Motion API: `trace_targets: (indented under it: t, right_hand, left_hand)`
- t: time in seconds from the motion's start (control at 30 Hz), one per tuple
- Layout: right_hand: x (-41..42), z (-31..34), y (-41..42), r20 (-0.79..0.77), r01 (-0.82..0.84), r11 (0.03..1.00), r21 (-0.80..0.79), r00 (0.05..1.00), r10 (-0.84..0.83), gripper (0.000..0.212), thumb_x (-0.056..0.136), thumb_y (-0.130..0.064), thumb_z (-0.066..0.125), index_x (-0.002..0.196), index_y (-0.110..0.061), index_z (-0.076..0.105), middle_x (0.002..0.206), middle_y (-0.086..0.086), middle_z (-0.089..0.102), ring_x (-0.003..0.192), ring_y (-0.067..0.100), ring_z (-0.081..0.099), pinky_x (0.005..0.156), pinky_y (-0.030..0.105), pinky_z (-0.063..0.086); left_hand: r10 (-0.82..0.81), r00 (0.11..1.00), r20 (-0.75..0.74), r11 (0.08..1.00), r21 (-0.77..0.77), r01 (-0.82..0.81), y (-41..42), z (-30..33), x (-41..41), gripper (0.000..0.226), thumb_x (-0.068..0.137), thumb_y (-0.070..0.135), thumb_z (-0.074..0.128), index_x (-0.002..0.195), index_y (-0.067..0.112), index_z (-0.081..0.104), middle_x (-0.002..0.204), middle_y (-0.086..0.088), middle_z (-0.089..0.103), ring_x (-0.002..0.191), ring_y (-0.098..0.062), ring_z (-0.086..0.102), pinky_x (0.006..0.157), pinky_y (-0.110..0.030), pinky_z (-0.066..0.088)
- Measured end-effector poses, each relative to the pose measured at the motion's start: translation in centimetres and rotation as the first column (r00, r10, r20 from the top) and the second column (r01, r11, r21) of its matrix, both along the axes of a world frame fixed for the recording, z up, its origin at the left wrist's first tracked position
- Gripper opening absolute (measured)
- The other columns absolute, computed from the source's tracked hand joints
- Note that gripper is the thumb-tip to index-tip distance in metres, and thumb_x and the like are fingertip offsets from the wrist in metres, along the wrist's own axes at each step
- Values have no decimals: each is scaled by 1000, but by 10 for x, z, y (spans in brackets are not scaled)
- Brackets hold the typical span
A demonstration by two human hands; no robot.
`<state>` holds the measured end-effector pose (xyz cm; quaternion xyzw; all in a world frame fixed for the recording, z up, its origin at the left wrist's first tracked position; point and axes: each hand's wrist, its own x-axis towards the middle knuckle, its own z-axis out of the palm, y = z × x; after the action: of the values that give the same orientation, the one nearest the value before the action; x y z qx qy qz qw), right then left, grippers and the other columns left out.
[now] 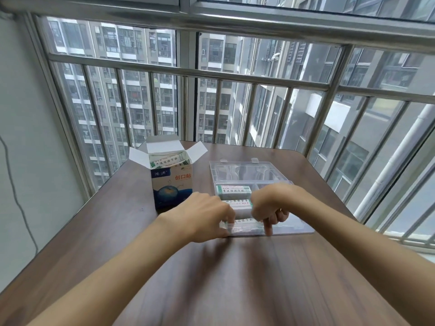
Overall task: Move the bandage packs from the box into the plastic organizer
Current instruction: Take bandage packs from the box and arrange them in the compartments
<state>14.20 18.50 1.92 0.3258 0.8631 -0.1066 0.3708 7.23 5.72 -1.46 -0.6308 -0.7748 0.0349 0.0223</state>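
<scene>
Beyond the far edge of the bench [117, 231], a barred window [235, 78] looks out on tall apartment blocks. The bench is dark wood-grain and carries everything else. On its right half lies the clear plastic organizer [301, 222], its lid [247, 171] folded back flat toward the window. To the left of it, standing upright and well apart from the bench edge, is the box [171, 184], blue and white with red lettering, its top flaps open and more bandage packs [167, 160] showing inside. Three packs already lie in the organizer's left column: the far pack [233, 191], the middle pack [240, 207] just beside it, and the near pack [242, 224] in the front compartment. Both forearms reach in from the near side. The left hand [207, 215] sits at the left end of the near pack, its fingers curled down over that end, though the actual contact is hidden. The right hand [270, 205] is at the right end, fingers curled, with the index finger [267, 228] pointing down at the organizer's front edge.
</scene>
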Motion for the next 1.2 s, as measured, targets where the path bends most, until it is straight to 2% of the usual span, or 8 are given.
trace_targets:
  t: [0.2,0.33,0.47,0.63,0.8,0.97,1.07,1.2]
  right_hand:
    - [8,6,13,-58,92,988,-120,993,-100,26,96,-4,38,71,-3,46,41,-2,59,29,7,25,32,13,20]
    - [15,8,17,-241,-43,998,52,969,55,21,93,-12,53,109,-3,64,37,-7,56,37,9,35,38,15,31]
    - [18,-1,17,-276,-111,994,-8,955,104,31,93,-16,53,123,-19,60,34,-9,53,35,5,37,45,15,36]
    - [16,-7,20,-363,-128,990,50,921,138,23,89,-17,61,109,-17,70,31,-11,48,39,4,40,45,15,36]
    - [18,-17,16,-432,-148,943,299,860,272,15,79,-21,67,90,-27,76,26,-11,43,49,2,48,49,19,34]
    - [25,-2,11,-502,-131,931,341,812,298,11,75,-30,74,85,-25,77,40,-7,53,49,0,53,50,18,37]
    - [21,19,12,-636,-130,966,225,731,246,10,76,-37,75,81,-28,76,42,-9,59,43,-3,53,59,21,47]
    - [-7,25,-7,-848,-149,960,235,452,278,14,84,-37,68,95,-31,72,72,-9,69,65,1,61,77,32,55]
  left_hand:
    - [-3,998,62,999,-36,5,1,2,-3,30,93,41,55,121,32,58,120,10,62,107,-19,57,72,-26,32]
    - [-5,997,74,999,-51,9,2,2,-6,30,92,42,55,121,32,58,121,9,61,108,-20,57,75,-27,35]
    - [-4,998,63,999,-32,6,2,4,-5,30,91,43,57,119,32,60,119,10,62,105,-20,58,74,-26,35]
    - [-12,1000,4,1000,3,12,2,4,-3,28,91,44,55,116,31,60,116,8,63,101,-21,59,73,-27,35]
    - [-20,1000,-10,1000,5,20,3,2,-4,28,91,44,56,115,31,60,115,8,63,102,-20,58,71,-27,33]
    - [-4,996,90,981,194,-14,-16,7,-9,34,84,59,57,110,39,62,101,16,65,96,-12,59,72,-27,39]
    - [97,968,230,777,590,-218,-37,16,-20,25,83,59,57,87,36,67,65,28,57,66,1,54,59,-20,38]
    - [317,881,352,204,882,-425,-56,9,-54,18,86,40,65,95,25,64,70,10,56,60,-14,56,50,-22,40]
